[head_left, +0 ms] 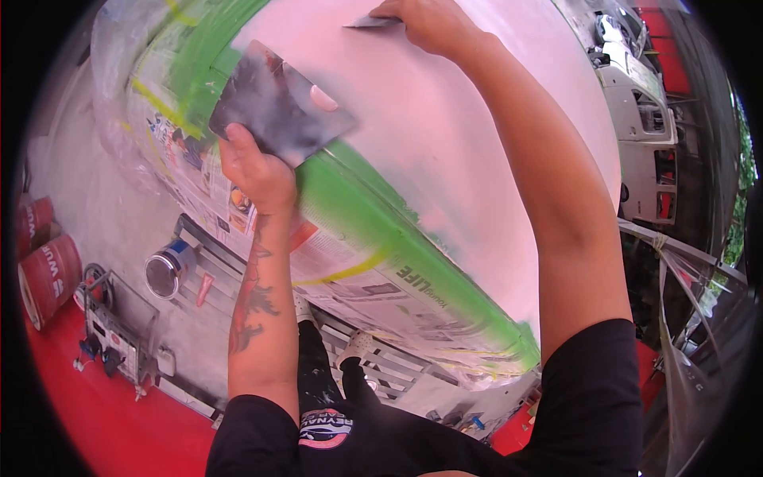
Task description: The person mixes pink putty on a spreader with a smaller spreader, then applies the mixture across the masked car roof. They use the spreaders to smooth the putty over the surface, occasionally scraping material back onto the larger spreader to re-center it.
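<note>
My left hand (261, 173) grips a flat, shiny metal plate (278, 107) by its lower edge, thumb on its face. A small dab of pink putty (323, 98) sits near the plate's right side. Farther up, my right hand (437, 25) is closed around a thin putty spreader (372, 22), its blade low over the pale pink surface of a vehicle panel (477, 175). Green paint (350, 199) covers the panel's near edge, under which newspaper masking (381, 290) hangs with yellow tape. The plate overlaps the green edge in this view.
I stand over a slatted platform (214, 258), where a paint can (165, 270) and a red tube (204, 289) rest at left. Red drums (49, 278) and a metal cart (115, 338) stand farther left. A white vehicle (642, 119) and plastic sheeting (671, 318) are at right.
</note>
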A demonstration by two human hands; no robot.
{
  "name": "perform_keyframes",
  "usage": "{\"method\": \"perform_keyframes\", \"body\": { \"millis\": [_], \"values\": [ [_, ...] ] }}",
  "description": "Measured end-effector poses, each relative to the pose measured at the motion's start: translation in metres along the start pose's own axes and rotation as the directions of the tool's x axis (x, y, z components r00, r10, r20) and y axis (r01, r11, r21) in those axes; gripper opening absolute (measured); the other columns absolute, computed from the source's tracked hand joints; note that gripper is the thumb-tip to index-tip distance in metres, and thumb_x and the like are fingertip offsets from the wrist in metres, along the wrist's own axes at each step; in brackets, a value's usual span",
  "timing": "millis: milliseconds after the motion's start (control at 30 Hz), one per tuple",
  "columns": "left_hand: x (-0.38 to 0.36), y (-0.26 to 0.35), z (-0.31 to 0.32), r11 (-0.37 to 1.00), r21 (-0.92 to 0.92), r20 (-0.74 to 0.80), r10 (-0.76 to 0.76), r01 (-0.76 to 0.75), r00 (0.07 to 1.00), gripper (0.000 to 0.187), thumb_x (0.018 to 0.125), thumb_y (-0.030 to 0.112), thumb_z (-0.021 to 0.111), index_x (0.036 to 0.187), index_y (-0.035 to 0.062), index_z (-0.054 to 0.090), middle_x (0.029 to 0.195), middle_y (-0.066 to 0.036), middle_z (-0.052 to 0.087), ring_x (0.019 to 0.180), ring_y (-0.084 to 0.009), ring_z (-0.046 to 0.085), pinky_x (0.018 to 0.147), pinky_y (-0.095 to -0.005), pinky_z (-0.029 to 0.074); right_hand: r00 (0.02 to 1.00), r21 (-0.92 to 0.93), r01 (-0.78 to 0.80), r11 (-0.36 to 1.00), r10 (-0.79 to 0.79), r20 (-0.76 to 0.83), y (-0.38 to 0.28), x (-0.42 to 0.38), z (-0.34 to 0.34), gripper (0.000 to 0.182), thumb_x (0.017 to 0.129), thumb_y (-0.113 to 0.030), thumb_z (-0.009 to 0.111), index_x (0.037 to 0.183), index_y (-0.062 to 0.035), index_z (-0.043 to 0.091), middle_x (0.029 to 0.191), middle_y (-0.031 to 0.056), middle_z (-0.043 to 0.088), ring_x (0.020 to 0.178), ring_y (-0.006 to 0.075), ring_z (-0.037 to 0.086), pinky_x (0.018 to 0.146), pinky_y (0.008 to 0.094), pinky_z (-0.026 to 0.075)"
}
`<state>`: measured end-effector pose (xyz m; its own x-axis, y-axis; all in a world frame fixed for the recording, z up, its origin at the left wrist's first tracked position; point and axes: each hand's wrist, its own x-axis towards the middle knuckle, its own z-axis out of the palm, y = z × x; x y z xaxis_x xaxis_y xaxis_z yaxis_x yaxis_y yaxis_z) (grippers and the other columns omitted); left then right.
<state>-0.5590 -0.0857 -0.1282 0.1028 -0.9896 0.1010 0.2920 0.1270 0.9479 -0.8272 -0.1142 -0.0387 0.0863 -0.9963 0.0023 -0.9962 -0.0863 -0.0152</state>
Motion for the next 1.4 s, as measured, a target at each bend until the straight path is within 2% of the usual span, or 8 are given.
{"method": "perform_keyframes", "body": {
  "millis": [500,767,833,1133,1200,1233,1300,1400],
  "values": [
    [0.004,0.006,0.005,0.997,0.073,-0.106,-0.033,0.041,0.994,0.051,0.099,0.040,0.047,0.107,-0.0089,0.056,0.107,-0.016,0.060,0.093,-0.0231,0.058,0.084,-0.0337,0.048,0.968,0.019,0.160,0.987,-0.160,0.194,0.000,-0.215,-0.031,0.057,0.071,0.010,0.060,0.119,-0.0209,0.065,0.126,-0.0053,0.061,0.120,0.0152,0.054,0.104,0.0404,0.033],
    [0.006,0.010,0.002,0.942,0.335,-0.105,0.007,0.028,0.994,0.053,0.099,0.042,0.042,0.107,-0.0080,0.057,0.107,-0.019,0.058,0.097,-0.0276,0.056,0.084,-0.0345,0.048,0.941,0.027,0.046,0.999,-0.052,0.335,-0.012,-0.321,-0.048,0.058,0.069,0.008,0.061,0.119,-0.0204,0.065,0.128,-0.0059,0.060,0.121,0.0154,0.053,0.103,0.0389,0.034],
    [0.013,0.001,-0.009,0.881,0.472,-0.041,0.054,-0.028,0.998,0.053,0.099,0.040,0.038,0.110,-0.0080,0.057,0.112,-0.021,0.055,0.103,-0.0304,0.053,0.084,-0.0373,0.048,0.918,0.064,-0.036,0.997,0.008,0.396,-0.014,-0.345,-0.051,0.072,0.064,0.014,0.061,0.125,-0.0241,0.061,0.131,-0.0060,0.058,0.126,0.0157,0.050,0.107,0.0414,0.032],
    [0.016,0.000,-0.004,0.923,0.382,-0.038,0.062,-0.042,0.997,0.049,0.098,0.040,0.040,0.110,-0.0044,0.058,0.113,-0.016,0.056,0.096,-0.0263,0.055,0.062,-0.0390,0.053,0.879,0.027,-0.177,0.984,0.146,0.455,-0.032,-0.428,-0.062,0.056,0.067,0.007,0.064,0.116,-0.0192,0.066,0.127,-0.0064,0.061,0.121,0.0155,0.053,0.103,0.0390,0.036],
    [0.013,0.006,0.000,0.905,0.422,-0.030,0.068,-0.049,0.997,0.048,0.099,0.030,0.036,0.115,-0.0110,0.056,0.118,-0.023,0.057,0.105,-0.0351,0.055,0.092,-0.0367,0.046,0.857,0.028,-0.223,0.974,0.182,0.481,-0.038,-0.445,-0.063,0.061,0.064,0.010,0.062,0.117,-0.0193,0.065,0.127,-0.0054,0.061,0.121,0.0162,0.053,0.104,0.0403,0.035],
    [0.014,0.006,0.000,0.908,0.415,-0.023,0.067,-0.052,0.997,0.048,0.099,0.030,0.036,0.115,-0.0110,0.056,0.118,-0.023,0.057,0.105,-0.0351,0.055,0.092,-0.0367,0.046,0.836,0.033,-0.259,0.965,0.207,0.508,-0.041,-0.452,-0.066,0.066,0.061,0.012,0.061,0.119,-0.0194,0.064,0.127,-0.0045,0.061,0.121,0.0169,0.052,0.105,0.0416,0.034],
    [0.017,0.003,-0.002,0.970,0.233,-0.088,-0.055,0.074,0.995,0.047,0.097,0.040,0.043,0.110,-0.0034,0.058,0.109,-0.013,0.058,0.091,-0.0255,0.057,0.056,-0.0379,0.051,0.773,-0.032,-0.299,0.954,0.262,0.577,-0.047,-0.463,-0.077,0.064,0.062,0.011,0.060,0.119,-0.0184,0.064,0.125,-0.0037,0.061,0.120,0.0174,0.052,0.105,0.0407,0.034],
    [0.022,-0.003,-0.004,0.978,0.210,-0.025,-0.007,0.012,1.000,0.045,0.097,0.038,0.045,0.107,-0.0043,0.058,0.107,-0.012,0.059,0.088,-0.0256,0.057,0.054,-0.0370,0.050,0.730,-0.091,-0.440,0.893,0.415,0.543,-0.061,-0.493,-0.084,0.060,0.066,0.011,0.058,0.119,-0.0142,0.063,0.123,0.0009,0.062,0.120,0.0201,0.053,0.105,0.0392,0.035]
  ]
}}
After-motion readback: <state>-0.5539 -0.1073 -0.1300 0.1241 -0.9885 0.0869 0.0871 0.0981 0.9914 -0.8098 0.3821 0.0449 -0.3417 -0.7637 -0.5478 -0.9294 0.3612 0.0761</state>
